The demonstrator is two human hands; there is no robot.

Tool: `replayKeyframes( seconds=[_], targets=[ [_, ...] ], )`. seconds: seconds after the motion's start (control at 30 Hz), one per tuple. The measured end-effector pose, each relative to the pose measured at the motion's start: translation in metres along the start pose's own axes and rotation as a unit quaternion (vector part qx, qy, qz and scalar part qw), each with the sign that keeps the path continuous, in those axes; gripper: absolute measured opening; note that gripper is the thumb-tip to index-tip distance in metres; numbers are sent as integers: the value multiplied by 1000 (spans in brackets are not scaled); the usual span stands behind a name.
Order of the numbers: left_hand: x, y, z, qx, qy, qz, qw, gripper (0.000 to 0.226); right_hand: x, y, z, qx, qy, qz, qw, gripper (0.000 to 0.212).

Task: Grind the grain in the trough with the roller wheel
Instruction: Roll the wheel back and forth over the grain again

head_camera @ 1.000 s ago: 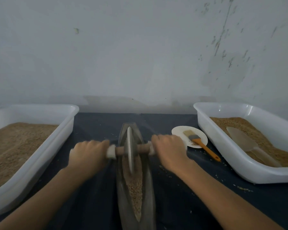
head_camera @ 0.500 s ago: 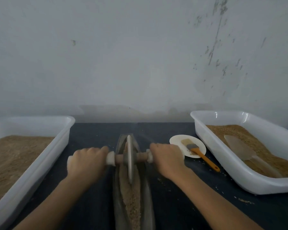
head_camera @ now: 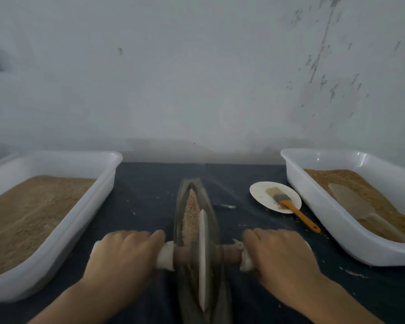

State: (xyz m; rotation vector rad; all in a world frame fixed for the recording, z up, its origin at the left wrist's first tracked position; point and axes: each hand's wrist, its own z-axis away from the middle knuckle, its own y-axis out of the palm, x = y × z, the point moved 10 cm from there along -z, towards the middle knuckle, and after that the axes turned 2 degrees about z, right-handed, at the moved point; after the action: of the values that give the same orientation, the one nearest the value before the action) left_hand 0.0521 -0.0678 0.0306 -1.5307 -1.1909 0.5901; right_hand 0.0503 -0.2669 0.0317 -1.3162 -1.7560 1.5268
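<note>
A long boat-shaped metal trough lies lengthwise in the middle of the dark table, with tan grain heaped along its groove. The thin metal roller wheel stands upright in the near half of the trough on a wooden axle. My left hand grips the white-wrapped left handle of the axle. My right hand grips the right handle the same way. Both handle ends are mostly hidden under my fingers.
A white tub of fine brown meal stands at the left. A second white tub at the right holds coarser grain and a clear scoop. Between trough and right tub sits a small white plate with an orange-handled brush. Loose grains dot the table.
Both hands have pulled the roller wheel from the far end of the trough back toward me. Grain at the far end, earlier behind the wheel, now lies uncovered.
</note>
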Motion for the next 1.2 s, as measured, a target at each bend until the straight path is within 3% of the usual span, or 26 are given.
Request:
replayKeyframes(
  seconds=[0.1,0.17,0.33,0.53,0.63,0.7,0.8,1.0,1.2],
  targets=[
    [19,26,-20,4,-34,-37,999,47,-7,17,-28,40,17,29,999,26],
    [38,33,-46,-31,-74,-23,997,34,-14,18,-62,2,34,47,998,22],
    [81,57,-90,-13,-171,36,985,19,-24,18,-135,-54,46,90,993,19],
    [52,38,-38,-24,-137,25,990,32,-8,9,-72,-72,9,32,997,28],
    [12,9,-13,-19,-22,-13,999,45,-9,17,-20,-7,19,-16,1000,30],
    [-2,-6,-4,-15,10,-5,1000,56,-13,23,2,9,27,-39,999,35],
    [3,7,-16,17,-17,-39,999,54,-17,32,-8,19,33,-38,999,35],
    [55,28,-93,-7,-132,-70,989,11,-44,54,-104,-13,92,-23,995,20],
    [57,23,-95,-13,-132,-53,990,17,-43,48,-109,-11,97,-28,995,22]
  ],
)
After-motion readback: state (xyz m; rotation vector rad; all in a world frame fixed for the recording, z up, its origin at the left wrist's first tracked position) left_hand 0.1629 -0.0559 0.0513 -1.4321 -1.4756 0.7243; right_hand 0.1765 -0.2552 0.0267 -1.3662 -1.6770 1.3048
